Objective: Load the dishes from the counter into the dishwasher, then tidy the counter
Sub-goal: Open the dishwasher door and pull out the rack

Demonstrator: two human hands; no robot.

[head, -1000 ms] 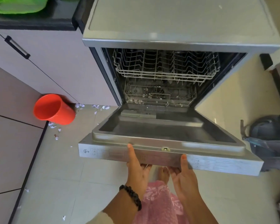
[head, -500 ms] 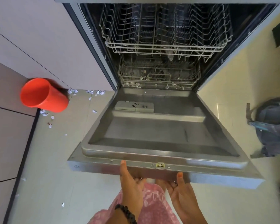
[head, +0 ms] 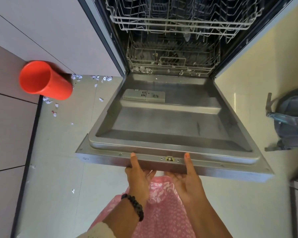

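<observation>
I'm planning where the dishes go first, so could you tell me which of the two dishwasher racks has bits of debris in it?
The lower rack, just behind the open door, has pale scraps along its front; the upper rack looks clean.

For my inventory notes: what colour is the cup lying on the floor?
The cup is orange-red, plain; the head view shows it.

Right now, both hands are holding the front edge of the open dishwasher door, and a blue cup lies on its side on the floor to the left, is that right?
Not quite: the cup is red, not blue, as the head view shows. The rest holds: the left hand and the right hand hold the front edge of the open dishwasher door, and the cup lies on its side on the floor to the left.
</observation>
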